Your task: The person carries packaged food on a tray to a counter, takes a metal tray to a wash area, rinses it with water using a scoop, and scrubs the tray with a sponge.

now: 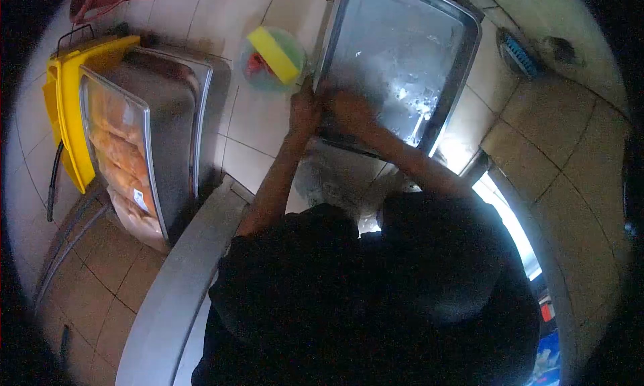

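A large rectangular metal tray point(409, 57) with wet, shiny patches lies on the tiled surface ahead of me. My left hand point(306, 112) is at the tray's left edge, its fingers seemingly against the rim but too dark to make out. Over the lower left part of the tray is my right hand point(349, 111), blurred by motion, and anything in it is hidden. Just left of the tray stands a round, clear greenish bowl point(295, 43) with a yellow sponge point(274, 56) and something red in it.
Metal containers point(171, 97) stand at the left, one holding orange packages point(121, 148), beside a yellow bin point(70, 117). A blue brush point(520, 54) lies right of the tray. A pale ledge point(181, 278) curves along the lower left.
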{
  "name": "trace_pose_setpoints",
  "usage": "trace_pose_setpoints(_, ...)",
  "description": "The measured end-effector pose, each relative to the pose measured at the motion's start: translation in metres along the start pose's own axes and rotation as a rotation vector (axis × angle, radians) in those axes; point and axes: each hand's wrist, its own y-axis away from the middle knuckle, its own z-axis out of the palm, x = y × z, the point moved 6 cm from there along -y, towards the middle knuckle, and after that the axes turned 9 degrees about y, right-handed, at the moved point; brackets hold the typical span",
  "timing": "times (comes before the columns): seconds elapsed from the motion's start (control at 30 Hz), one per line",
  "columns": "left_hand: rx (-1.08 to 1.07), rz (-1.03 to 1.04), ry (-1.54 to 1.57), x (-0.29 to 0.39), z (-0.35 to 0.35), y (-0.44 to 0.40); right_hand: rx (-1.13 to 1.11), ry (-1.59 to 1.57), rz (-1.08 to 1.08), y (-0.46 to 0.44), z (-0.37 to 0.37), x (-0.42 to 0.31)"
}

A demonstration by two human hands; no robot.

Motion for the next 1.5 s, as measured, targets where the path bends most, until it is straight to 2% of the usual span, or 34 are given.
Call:
trace_pose_setpoints(0.03, -0.025, -0.078, -0.145, 0.002, 0.0, 0.0, -0.089, 0.018, -0.003, 0.009, -0.002, -0.008)
trace_pose_setpoints(0.07, -0.027, -0.082, -0.144, -0.006, 0.003, 0.0, -0.094, 0.017, -0.003, 0.015, -0.012, -0.015)
trace_pose_setpoints(0.13, 0.071, 0.16, -0.184, -0.01, 0.006, -0.002, -0.251, -0.041, -0.062, 0.028, -0.01, -0.022)
trace_pose_setpoints(0.17, 0.075, 0.148, -0.183, -0.013, 0.004, -0.001, -0.307, -0.061, -0.085, 0.033, -0.004, -0.021)
trace_pose_setpoints(0.23, 0.017, 0.308, -0.316, -0.002, 0.007, 0.008, -0.384, -0.036, -0.107, 0.063, 0.017, 0.01)
trace_pose_setpoints(0.27, -0.002, 0.361, -0.358, 0.006, 0.007, 0.013, -0.489, 0.008, -0.066, 0.077, 0.001, 0.021)
trace_pose_setpoints(0.3, 0.007, 0.233, -0.247, 0.01, 0.004, 0.013, -0.586, 0.056, -0.022, 0.09, -0.019, 0.029)
trace_pose_setpoints(0.33, 0.019, 0.107, -0.134, 0.009, 0.003, 0.011, -0.586, 0.067, -0.023, 0.099, -0.02, 0.041)
trace_pose_setpoints(0.37, 0.02, 0.105, -0.127, 0.001, 0.006, 0.009, -0.51, 0.033, -0.069, 0.107, -0.022, 0.046)
trace_pose_setpoints(0.43, 0.093, 0.292, -0.255, -0.008, 0.01, 0.005, -0.429, -0.003, -0.103, 0.11, -0.015, 0.046)
trace_pose_setpoints(0.5, 0.09, 0.294, -0.269, -0.001, 0.008, 0.003, -0.445, -0.104, -0.071, 0.081, -0.005, 0.022)
trace_pose_setpoints(0.53, 0.081, 0.278, -0.287, -0.002, 0.009, 0.005, -0.314, -0.252, -0.144, 0.064, -0.009, -0.002)
trace_pose_setpoints(0.6, 0.11, 0.282, -0.369, 0.0, 0.008, 0.007, -0.193, -0.414, -0.215, 0.05, -0.019, -0.02)
trace_pose_setpoints(0.67, 0.138, 0.284, -0.454, -0.001, 0.006, 0.007, -0.448, -0.232, -0.121, 0.045, -0.02, -0.021)
trace_pose_setpoints(0.7, 0.097, 0.239, -0.355, -0.005, 0.006, 0.006, -0.455, -0.232, -0.126, 0.053, -0.023, -0.016)
trace_pose_setpoints(0.77, 0.063, 0.206, -0.25, 0.0, 0.005, 0.003, -0.612, -0.094, 0.049, 0.077, -0.027, 0.02)
trace_pose_setpoints(0.87, 0.027, 0.178, -0.254, -0.008, 0.009, 0.008, -0.528, -0.007, -0.088, 0.082, -0.008, 0.021)
trace_pose_setpoints(0.93, 0.191, 0.435, -0.329, -0.026, 0.015, 0.001, -0.484, 0.008, -0.138, 0.052, -0.007, -0.009)
trace_pose_setpoints(0.97, 0.189, 0.436, -0.33, -0.014, 0.012, 0.002, -0.457, 0.016, -0.194, 0.041, -0.01, -0.026)
trace_pose_setpoints(1.03, 0.013, 0.107, -0.278, -0.003, 0.006, 0.006, -0.529, 0.054, -0.192, 0.033, -0.009, -0.029)
trace_pose_setpoints(1.07, 0.011, 0.094, -0.284, -0.021, 0.008, 0.005, -0.595, 0.107, -0.193, 0.033, -0.005, -0.031)
trace_pose_setpoints(1.1, 0.063, 0.322, -0.377, -0.03, 0.013, 0.003, -0.604, 0.103, -0.2, 0.043, -0.007, -0.029)
trace_pose_setpoints(1.17, 0.131, 0.571, -0.457, -0.006, 0.012, 0.004, -0.351, -0.018, -0.123, 0.058, -0.033, -0.006)
trace_pose_setpoints(1.23, -0.018, 0.045, -0.222, -0.018, 0.012, -0.001, -0.427, -0.019, -0.136, 0.062, -0.025, 0.007)
trace_pose_setpoints(1.27, -0.022, 0.046, -0.219, -0.017, 0.012, 0.004, -0.509, -0.035, -0.144, 0.067, -0.018, 0.009)
trace_pose_setpoints(1.37, 0.022, 0.091, -0.232, -0.006, 0.008, 0.002, -0.455, 0.006, -0.179, 0.039, -0.005, -0.02)
trace_pose_setpoints(1.47, 0.032, 0.105, -0.218, -0.014, 0.007, 0.01, -0.51, -0.025, -0.138, 0.034, -0.002, -0.025)
trace_pose_setpoints(1.5, 0.1, 0.215, -0.239, -0.015, 0.007, 0.013, -0.531, -0.041, -0.123, 0.039, -0.003, -0.026)
